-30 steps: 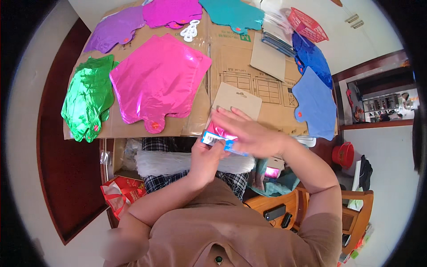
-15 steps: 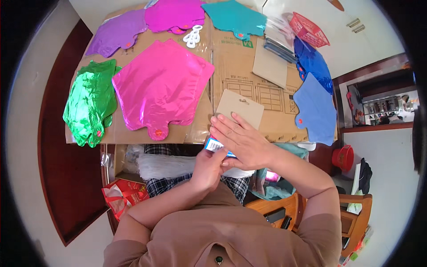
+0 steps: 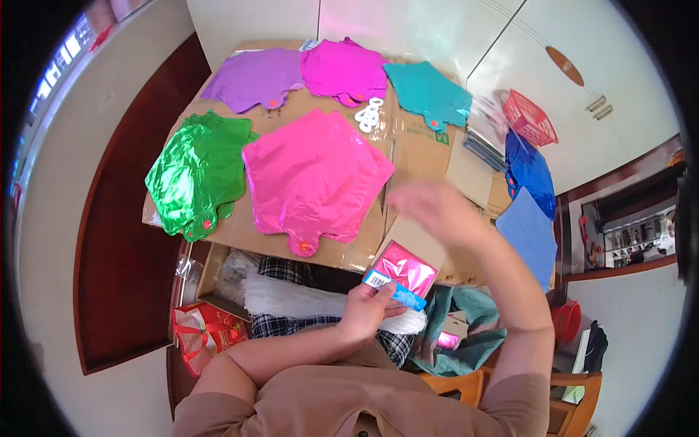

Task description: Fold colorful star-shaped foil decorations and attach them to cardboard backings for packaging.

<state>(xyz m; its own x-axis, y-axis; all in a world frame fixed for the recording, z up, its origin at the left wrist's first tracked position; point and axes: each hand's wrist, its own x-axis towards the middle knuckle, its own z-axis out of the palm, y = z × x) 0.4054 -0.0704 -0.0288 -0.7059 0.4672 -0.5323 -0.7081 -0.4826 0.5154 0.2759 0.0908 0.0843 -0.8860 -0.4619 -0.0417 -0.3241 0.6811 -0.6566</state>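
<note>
My left hand (image 3: pixel 368 309) holds a small packet (image 3: pixel 402 274) with a pink foil face and a blue strip, close to my chest. My right hand (image 3: pixel 437 207) is raised and blurred above a tan card (image 3: pixel 413 240) at the near edge of the cardboard-covered table (image 3: pixel 419 146); it seems to hold nothing, with its fingers apart. A big pink foil balloon (image 3: pixel 314 178) lies flat in the table's middle. A crumpled green one (image 3: pixel 196 175) lies to its left.
Purple (image 3: pixel 251 79), magenta (image 3: pixel 342 69) and teal (image 3: pixel 429 95) foil balloons lie along the far edge, blue ones (image 3: pixel 530 197) at the right. A white plastic piece (image 3: pixel 370 115) sits between them. A red basket (image 3: pixel 530 120) stands at the back right. A red gift bag (image 3: pixel 207 331) lies on the floor.
My right hand has let go of the packet and lifted up and to the right over the table. The left hand alone keeps the packet.
</note>
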